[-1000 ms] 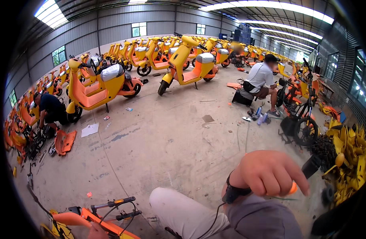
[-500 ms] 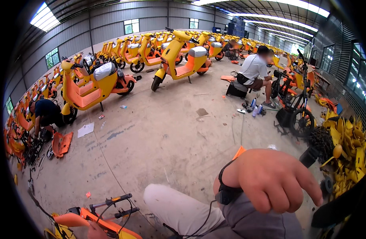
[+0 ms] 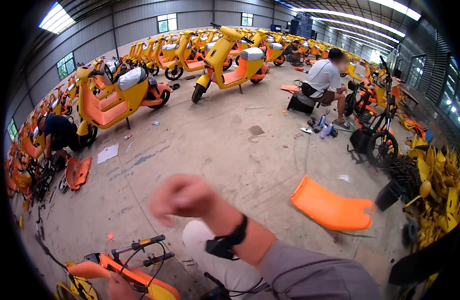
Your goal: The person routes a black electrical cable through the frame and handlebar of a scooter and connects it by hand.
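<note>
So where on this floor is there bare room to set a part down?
The widest bare concrete lies between the yellow scooter, the seated person and the orange panel. The right edge is crowded with a pile of yellow parts; the left edge with orange scooters.

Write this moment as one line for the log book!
right hand: raised, blurred, fingers curled, holding nothing visible | left hand: not in view | near: scooter handlebar lower left | floor: orange panel at right | person seated by scooters
</note>
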Tool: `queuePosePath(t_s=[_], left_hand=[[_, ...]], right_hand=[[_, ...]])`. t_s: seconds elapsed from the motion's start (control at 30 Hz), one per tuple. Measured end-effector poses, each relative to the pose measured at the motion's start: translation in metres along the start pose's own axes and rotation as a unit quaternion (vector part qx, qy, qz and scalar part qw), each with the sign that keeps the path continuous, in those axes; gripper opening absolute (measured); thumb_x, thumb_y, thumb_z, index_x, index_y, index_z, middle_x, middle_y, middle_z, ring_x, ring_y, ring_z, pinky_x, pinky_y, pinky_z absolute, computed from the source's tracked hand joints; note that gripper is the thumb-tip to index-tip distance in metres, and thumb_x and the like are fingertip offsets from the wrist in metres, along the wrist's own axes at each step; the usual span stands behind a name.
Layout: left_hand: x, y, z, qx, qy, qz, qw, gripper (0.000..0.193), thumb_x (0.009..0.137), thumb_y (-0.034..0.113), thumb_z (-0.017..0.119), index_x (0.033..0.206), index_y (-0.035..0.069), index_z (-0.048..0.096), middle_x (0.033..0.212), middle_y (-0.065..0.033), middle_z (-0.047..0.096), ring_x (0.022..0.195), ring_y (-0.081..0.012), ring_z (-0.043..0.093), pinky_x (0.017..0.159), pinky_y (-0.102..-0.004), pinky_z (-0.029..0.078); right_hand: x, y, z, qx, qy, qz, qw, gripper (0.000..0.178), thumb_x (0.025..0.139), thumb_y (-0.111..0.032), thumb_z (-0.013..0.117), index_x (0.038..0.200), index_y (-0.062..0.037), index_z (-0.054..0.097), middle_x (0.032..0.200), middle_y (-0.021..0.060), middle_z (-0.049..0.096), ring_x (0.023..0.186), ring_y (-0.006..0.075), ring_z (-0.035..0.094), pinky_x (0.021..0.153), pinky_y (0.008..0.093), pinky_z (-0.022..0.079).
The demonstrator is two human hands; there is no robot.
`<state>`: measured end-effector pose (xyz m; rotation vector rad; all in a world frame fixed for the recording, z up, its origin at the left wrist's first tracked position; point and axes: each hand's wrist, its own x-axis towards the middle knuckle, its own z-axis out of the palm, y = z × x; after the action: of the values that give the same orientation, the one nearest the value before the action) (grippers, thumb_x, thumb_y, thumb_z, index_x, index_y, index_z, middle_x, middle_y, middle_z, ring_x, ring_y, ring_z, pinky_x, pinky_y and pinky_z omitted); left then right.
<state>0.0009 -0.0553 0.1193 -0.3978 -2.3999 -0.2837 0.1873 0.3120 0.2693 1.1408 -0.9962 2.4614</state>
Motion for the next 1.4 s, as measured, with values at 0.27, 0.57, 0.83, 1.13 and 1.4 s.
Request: queuePosePath(t_s=[0.27, 0.57, 0.83, 1.13, 1.4], left_hand=[[-0.01, 0.019, 0.0, -0.037, -0.07, -0.057, 0.995, 0.045, 0.096, 0.046, 0.054, 0.085, 0.008, 0.076, 0.07, -0.0134, 0.07, 0.058, -0.0351, 0.064, 0.053, -0.0472, 0.051], [-0.004, 0.04, -0.008, 0.001, -0.101, -0.08, 0.992, 0.04, 0.099, 0.04, 0.055, 0.089, 0.008, 0.077, 0.074, -0.012, 0.071, 0.061, -0.0357, 0.064, 0.054, -0.0448, 0.051], [0.001, 0.05, -0.011, -0.028, -0.114, -0.052, 0.992, 0.031, 0.099, 0.032, 0.058, 0.096, 0.007, 0.077, 0.076, -0.0136, 0.071, 0.061, -0.0322, 0.065, 0.052, -0.0406, 0.051], [0.0, 0.038, 0.019, -0.007, -0.181, -0.132, 0.975, 0.059, 0.103, 0.05, 0.04, 0.084, 0.003, 0.07, 0.073, -0.0229, 0.063, 0.069, -0.0466, 0.057, 0.059, -0.0545, 0.042], [-0.003, 0.024, 0.018, 0.005, -0.164, -0.142, 0.976, 0.057, 0.103, 0.047, 0.042, 0.08, 0.001, 0.069, 0.071, -0.0223, 0.063, 0.067, -0.0454, 0.058, 0.059, -0.0543, 0.042]], right_hand=[[0.018, 0.183, -0.038, -0.634, -0.046, 0.395, 0.663, 0.049, 0.083, -0.025, 0.059, 0.127, -0.0019, 0.058, 0.112, 0.0179, 0.066, 0.103, 0.0305, 0.063, 0.088, 0.0429, 0.048], [-0.023, 0.265, -0.04, -0.676, -0.085, 0.338, 0.65, 0.068, 0.082, -0.026, 0.065, 0.14, -0.0009, 0.042, 0.132, 0.0238, 0.05, 0.122, 0.0378, 0.049, 0.108, 0.0558, 0.03], [-0.018, 0.289, -0.062, -0.682, -0.042, 0.328, 0.652, 0.036, 0.074, -0.018, 0.068, 0.106, -0.0024, 0.062, 0.101, 0.0142, 0.065, 0.1, 0.0293, 0.059, 0.091, 0.0435, 0.037], [-0.013, 0.294, -0.079, -0.68, -0.051, 0.362, 0.635, 0.017, 0.074, -0.019, 0.066, 0.084, -0.0061, 0.07, 0.082, 0.0107, 0.069, 0.084, 0.0284, 0.064, 0.081, 0.041, 0.041], [0.001, 0.289, -0.07, -0.7, -0.019, 0.324, 0.636, 0.02, 0.074, -0.025, 0.065, 0.069, -0.0071, 0.073, 0.067, 0.0156, 0.067, 0.063, 0.0339, 0.066, 0.057, 0.046, 0.05]])
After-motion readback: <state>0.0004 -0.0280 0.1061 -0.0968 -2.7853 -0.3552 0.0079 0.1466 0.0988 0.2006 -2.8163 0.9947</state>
